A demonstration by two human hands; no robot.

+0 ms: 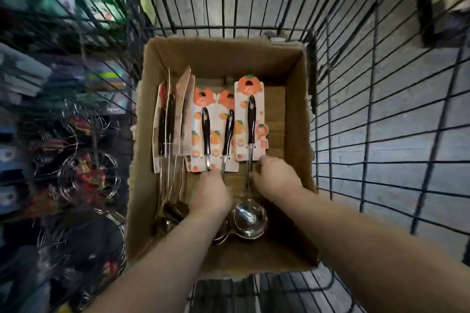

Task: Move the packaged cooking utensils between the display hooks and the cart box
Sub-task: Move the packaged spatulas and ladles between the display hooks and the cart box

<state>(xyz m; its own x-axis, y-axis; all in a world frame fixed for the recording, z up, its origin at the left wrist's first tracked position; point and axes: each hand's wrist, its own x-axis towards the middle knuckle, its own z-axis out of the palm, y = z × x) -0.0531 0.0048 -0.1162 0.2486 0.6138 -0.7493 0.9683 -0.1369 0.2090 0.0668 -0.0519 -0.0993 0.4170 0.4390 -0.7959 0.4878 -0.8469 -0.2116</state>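
Three carded utensils (228,132) lie face up, side by side, on the floor of the cardboard box (297,99), which sits inside the wire cart (381,109). Each has a glossy black handle and a thin shiny metal shaft, fixed to a pale backing card printed with orange fruit and topped by an orange hang tab with a hole. The one furthest right is a ladle (250,218); its card lies a little further from the person than the other two, and its round polished bowl rests at the near end of the box, between the two forearms. Against the box's left wall, more packs (173,119) stand on edge, showing brown card backs and dark handles, with metal ends bunched below them. The left hand (211,193) reaches down with its back to the camera over the shafts of the two left-hand utensils; its fingers are hidden, so whether it grips anything cannot be told. The right hand (277,178) lies just beside the ladle's shaft, fingers curled down toward it, and whether it holds the shaft cannot be told either. Blurred shelf goods (84,178) fill the left side beyond the cart wires.
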